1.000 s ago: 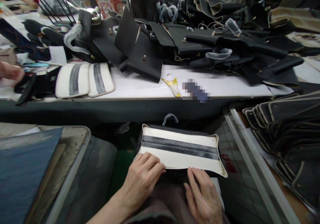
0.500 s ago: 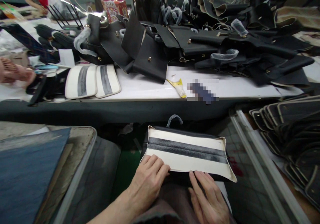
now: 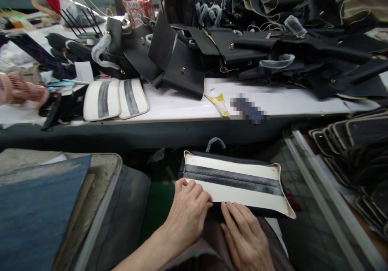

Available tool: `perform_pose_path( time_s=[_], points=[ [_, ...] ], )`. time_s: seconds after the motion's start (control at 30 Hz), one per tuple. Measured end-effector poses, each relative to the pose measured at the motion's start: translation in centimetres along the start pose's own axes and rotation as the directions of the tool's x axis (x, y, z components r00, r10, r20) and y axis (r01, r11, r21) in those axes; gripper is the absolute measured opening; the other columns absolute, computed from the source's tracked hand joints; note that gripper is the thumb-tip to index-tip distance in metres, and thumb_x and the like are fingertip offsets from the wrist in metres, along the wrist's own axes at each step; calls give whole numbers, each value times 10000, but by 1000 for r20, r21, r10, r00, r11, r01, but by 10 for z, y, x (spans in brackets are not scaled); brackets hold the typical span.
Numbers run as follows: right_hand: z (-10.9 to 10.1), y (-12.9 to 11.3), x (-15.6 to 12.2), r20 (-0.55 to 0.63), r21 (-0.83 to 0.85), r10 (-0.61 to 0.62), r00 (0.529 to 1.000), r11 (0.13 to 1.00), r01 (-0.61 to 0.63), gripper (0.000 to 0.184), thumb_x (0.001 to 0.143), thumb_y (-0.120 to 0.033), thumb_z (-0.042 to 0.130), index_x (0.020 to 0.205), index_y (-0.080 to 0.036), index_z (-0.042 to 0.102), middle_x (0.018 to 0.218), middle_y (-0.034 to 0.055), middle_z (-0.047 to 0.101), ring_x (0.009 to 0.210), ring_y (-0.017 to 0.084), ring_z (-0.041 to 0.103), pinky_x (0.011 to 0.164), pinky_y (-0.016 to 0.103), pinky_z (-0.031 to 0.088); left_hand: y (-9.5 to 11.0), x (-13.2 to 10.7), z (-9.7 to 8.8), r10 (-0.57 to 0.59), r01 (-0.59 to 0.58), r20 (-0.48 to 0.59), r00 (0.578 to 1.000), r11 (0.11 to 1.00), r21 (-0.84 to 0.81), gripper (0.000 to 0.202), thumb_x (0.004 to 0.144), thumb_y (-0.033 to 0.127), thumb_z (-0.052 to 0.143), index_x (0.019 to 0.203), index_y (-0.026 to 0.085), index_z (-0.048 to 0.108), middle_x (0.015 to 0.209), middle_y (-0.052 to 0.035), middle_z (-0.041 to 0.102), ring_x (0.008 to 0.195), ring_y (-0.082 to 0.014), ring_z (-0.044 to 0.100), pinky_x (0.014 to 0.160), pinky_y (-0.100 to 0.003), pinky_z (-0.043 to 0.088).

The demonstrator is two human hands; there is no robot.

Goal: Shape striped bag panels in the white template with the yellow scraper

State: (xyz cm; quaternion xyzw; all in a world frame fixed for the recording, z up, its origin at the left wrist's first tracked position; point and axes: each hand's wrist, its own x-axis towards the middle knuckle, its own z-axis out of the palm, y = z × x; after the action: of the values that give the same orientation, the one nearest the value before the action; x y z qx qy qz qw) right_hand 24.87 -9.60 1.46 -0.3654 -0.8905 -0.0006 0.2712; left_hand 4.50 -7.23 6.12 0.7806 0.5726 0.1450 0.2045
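The cream panel with the dark stripe [image 3: 236,184] lies flat across the person's lap, directly ahead of both hands, its long near edge running just under the fingertips; it rests on a black leather piece [image 3: 254,211] that shows as a dark margin along that edge, so the two layers seem to be held in line with each other. The left hand [image 3: 189,216] sits on the panel's near left corner, fingers close together and slightly bent, tips pressing down on the cream surface rather than pinching it, which pins that corner in place. The right hand [image 3: 242,238] lies just beside it, fingers together and nearly flat, tips touching the black margin at the panel's near edge, pressing and not gripping. The far right corner of the panel curls up, free of either hand. Beyond the hands, across a gap, stands a white workbench [image 3: 182,107] heaped with black leather pieces [image 3: 242,49]; two more striped cream panels [image 3: 115,99] and a yellow tube [image 3: 218,103] lie near its front edge. Far to the left of the left hand, another person's hand [image 3: 21,93] is at that bench. A blue board [image 3: 36,206] lies left of the left hand, and stacked dark panels [image 3: 357,150] sit right of the right hand.
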Motion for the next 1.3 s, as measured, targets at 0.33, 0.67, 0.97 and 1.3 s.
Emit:
perform_pose_path(
  time_s=[0.33,0.67,0.97,1.3],
  points=[
    [6,-2,0,17,-1,-38,999,999,38,429,948,-127,512,1366,-31,514,1283,144,614,1235,290,495,1027,432,400,-35,-26,-22,72,-71,-60,996,997,23,85,970,178,492,953,206,570,922,-9,630,896,-198,509,902,-429,293],
    [7,-8,5,17,68,-45,999,997,44,424,941,-72,477,1358,-12,525,1283,165,597,1227,300,483,1030,437,376,-48,-22,-26,170,-168,-65,983,985,41,137,965,215,502,887,210,614,822,-1,616,838,-193,502,881,-451,259],
    [19,-17,19,8,125,-33,999,992,32,401,953,-73,435,1330,-24,560,1319,138,587,1241,276,472,1073,410,342,-43,-23,-9,25,-59,-247,969,989,-133,59,896,160,620,888,213,596,853,8,617,901,-189,537,979,-456,263],
    [30,-22,24,15,147,46,999,988,-48,416,1021,-214,344,1372,-123,547,1220,72,649,1126,231,502,1056,378,295,-48,-34,25,-352,168,-275,894,836,-523,394,853,223,660,1202,275,485,1458,-68,383,1357,-245,368,1116,-440,315]
  ],
)
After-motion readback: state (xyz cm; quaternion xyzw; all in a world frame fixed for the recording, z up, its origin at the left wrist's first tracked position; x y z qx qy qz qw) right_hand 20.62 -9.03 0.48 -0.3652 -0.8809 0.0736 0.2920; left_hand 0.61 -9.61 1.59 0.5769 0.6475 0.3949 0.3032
